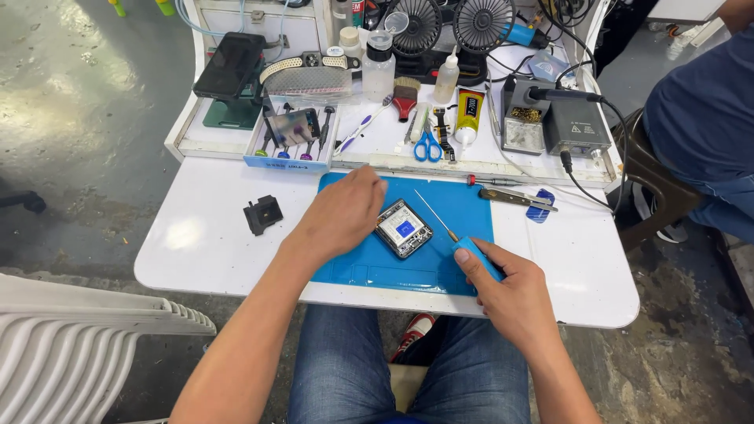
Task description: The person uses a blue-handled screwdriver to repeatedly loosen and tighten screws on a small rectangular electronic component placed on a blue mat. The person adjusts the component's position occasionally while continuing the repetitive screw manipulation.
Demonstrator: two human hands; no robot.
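A small opened square device [403,228] with a blue patch in its middle lies on a blue work mat [455,196]. My left hand [342,212] rests on the mat just left of the device, fingers bent, touching its left edge. My right hand [506,286] grips the blue handle of a thin-shafted screwdriver [452,234]. Its metal tip points up and to the left, just right of the device and apart from it.
A small black part [262,213] lies on the white table left of the mat. Tweezers [514,198] and a blue pick [541,206] lie to the right. Behind are scissors [427,146], bottles, a brush, two fans and a soldering station [577,126]. Another person sits at far right.
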